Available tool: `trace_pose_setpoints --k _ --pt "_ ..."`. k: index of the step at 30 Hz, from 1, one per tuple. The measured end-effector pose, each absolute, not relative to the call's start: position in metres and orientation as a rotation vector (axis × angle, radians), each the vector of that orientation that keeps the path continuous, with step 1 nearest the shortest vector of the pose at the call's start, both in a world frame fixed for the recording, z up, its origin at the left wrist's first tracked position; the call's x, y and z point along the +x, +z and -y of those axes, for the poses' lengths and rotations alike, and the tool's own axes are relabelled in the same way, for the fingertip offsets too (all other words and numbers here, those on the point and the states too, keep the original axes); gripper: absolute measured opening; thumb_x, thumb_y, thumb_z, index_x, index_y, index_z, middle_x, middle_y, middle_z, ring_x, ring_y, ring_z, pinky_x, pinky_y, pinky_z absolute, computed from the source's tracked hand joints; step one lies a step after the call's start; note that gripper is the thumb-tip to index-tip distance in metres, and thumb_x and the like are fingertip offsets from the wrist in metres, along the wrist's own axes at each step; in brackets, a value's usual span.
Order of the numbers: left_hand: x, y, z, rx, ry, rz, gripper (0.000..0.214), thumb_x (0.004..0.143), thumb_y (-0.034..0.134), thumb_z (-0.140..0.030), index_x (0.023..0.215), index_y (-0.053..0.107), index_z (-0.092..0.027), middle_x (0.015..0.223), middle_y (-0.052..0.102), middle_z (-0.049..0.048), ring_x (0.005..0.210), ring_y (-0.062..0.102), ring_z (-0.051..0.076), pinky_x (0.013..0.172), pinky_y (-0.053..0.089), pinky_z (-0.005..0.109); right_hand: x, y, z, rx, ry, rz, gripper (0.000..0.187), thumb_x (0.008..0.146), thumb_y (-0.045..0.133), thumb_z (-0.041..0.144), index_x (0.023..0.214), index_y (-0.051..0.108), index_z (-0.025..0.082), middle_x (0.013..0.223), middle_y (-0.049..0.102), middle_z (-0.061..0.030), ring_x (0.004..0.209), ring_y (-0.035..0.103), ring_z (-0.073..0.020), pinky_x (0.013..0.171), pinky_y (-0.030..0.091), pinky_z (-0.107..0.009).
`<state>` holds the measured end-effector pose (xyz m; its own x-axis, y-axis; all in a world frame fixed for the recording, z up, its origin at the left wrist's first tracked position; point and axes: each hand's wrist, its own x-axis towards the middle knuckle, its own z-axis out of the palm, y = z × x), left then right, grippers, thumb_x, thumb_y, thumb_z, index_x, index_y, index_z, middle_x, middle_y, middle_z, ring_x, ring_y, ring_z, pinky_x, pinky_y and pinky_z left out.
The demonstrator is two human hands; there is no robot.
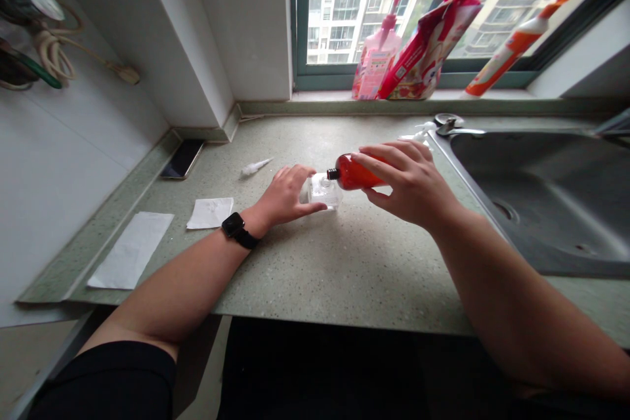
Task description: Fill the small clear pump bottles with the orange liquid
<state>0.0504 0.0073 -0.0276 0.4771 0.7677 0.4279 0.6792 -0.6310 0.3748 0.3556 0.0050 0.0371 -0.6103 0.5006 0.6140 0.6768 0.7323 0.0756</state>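
Note:
My right hand [406, 174] is wrapped round a red bottle [361, 172], which lies tipped nearly level with its black threaded neck pointing left. No cap is on that neck. Just under and beside the neck, a small clear square bottle [325, 193] stands on the counter. My left hand [290, 193] curves about its left side, thumb in front and fingers behind, steadying it. Whether liquid is flowing between the two cannot be made out. A white pump top [424, 131] lies by the sink's corner, beyond my right hand.
A metal sink [546, 200] is set into the right of the speckled counter [344, 275]. Left lie a phone [182, 159], a small crumpled white piece [256, 167] and folded paper towels [132, 249]. A pink pump bottle [377, 56], red pouch [433, 46] and orange-white bottle [509, 52] line the windowsill.

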Motion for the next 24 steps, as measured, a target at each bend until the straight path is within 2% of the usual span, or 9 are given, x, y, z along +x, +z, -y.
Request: trace_pose_setpoints --k 10,16,24 --pt "0.0506 -0.0263 -0.0062 2.565 0.859 -1.269 0.072 0.092 0.083 -0.064 0.144 0.055 -0.023 0.140 0.069 0.0149 0.130 0.067 0.037 0.118 0.049 0.058 0.3557 0.0370 -0.0053 -0.859 -0.402 2.348 0.075 0.095 0.074 0.022 0.163 0.052 0.043 0.147 0.074 -0.0043 0.132 0.066 -0.0357 0.118 0.046 -0.060" --pt "0.0507 -0.0267 -0.0075 2.568 0.853 -1.267 0.072 0.092 0.083 -0.065 0.143 0.055 -0.022 0.139 0.070 0.0151 0.130 0.067 0.037 0.120 0.048 0.058 0.3556 0.0372 -0.0055 -0.840 -0.421 2.346 0.070 0.095 0.074 0.021 0.160 0.056 0.039 0.146 0.075 -0.0063 0.131 0.066 -0.0356 0.117 0.048 -0.059" --pt "0.0507 -0.0273 -0.0073 2.571 0.858 -1.272 0.073 0.092 0.083 -0.066 0.143 0.055 -0.021 0.139 0.070 0.0152 0.128 0.067 0.037 0.118 0.048 0.059 0.3558 0.0360 -0.0057 -0.860 -0.405 2.347 0.073 0.095 0.074 0.021 0.162 0.053 0.043 0.147 0.074 -0.0048 0.132 0.066 -0.0360 0.118 0.047 -0.061"
